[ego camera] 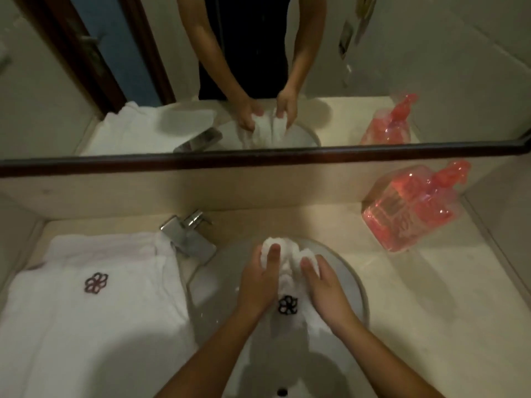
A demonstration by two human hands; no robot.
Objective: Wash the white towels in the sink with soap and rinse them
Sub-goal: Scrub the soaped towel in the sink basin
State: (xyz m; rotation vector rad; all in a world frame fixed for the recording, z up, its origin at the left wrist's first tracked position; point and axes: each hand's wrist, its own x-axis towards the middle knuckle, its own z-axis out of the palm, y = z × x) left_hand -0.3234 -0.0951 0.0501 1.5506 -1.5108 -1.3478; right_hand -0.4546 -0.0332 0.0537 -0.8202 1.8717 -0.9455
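A wet white towel (287, 285) with a black flower emblem is bunched up inside the round sink (209, 285). My left hand (260, 280) grips its left fold and my right hand (323, 285) grips its right fold, the two close together over the basin. A second white towel (94, 305) with the same emblem lies spread on the counter left of the sink. A pink soap dispenser bottle (411, 208) stands on the counter at the back right.
A chrome faucet (188, 234) sits at the sink's back left, no water visibly running. A dark-framed mirror (258, 159) above the counter reflects my arms, the towels and the bottle. Beige counter (416, 297) extends right of the sink.
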